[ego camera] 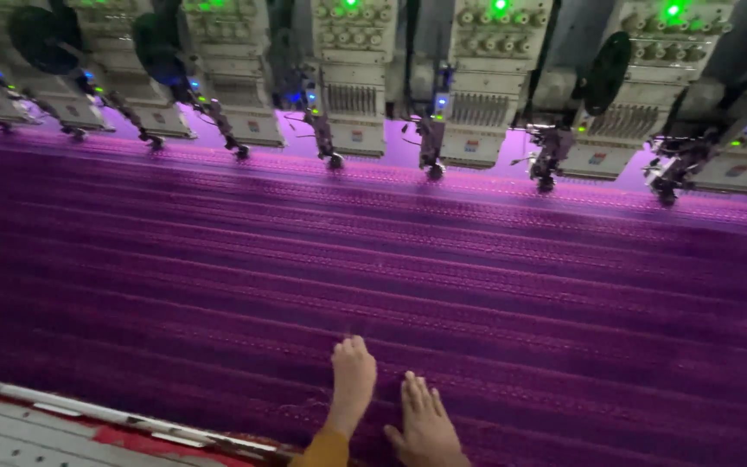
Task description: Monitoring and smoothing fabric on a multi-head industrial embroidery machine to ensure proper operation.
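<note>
1. My left hand (352, 376), in a mustard sleeve (325, 450), is bunched with fingertips together, pressing on the purple cloth (443, 259).
2. My right hand (425, 424) lies flat on the cloth just beside it at 4 o'clock, fingers spread slightly, gripping nothing.
3. The cloth stretches wide from my hands toward 12 o'clock.
4. Embroidery heads (477, 86) line its far edge at 12 o'clock, green lights lit.
5. A red-and-grey frame rail (88, 424) lies at 8 o'clock.
</note>
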